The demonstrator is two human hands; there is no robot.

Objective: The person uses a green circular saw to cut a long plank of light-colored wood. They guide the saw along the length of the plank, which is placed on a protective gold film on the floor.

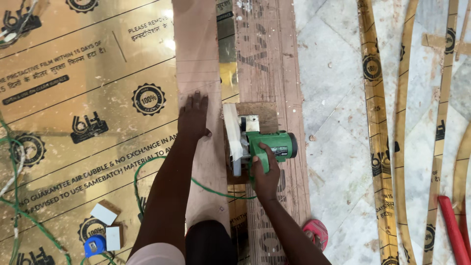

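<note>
My left hand [194, 117] lies flat, fingers spread, on a long narrow strip of plywood [197, 54] that runs away from me. My right hand [264, 172] grips the handle of a green electric cutter [267, 145], whose metal guard [237, 140] sits at the strip's right edge on a small wooden block [262, 113]. A thin green cord [147, 164] loops from the tool across my left forearm. Under the strip lies a large gold, film-covered sheet [83, 98] with black printing.
A brown board [270, 54] lies right of the cutter. Marble floor [333, 98] to the right holds long curved gold strips [378, 127] and a red pipe [454, 230]. A blue object [94, 244] and small white blocks [104, 213] sit near left.
</note>
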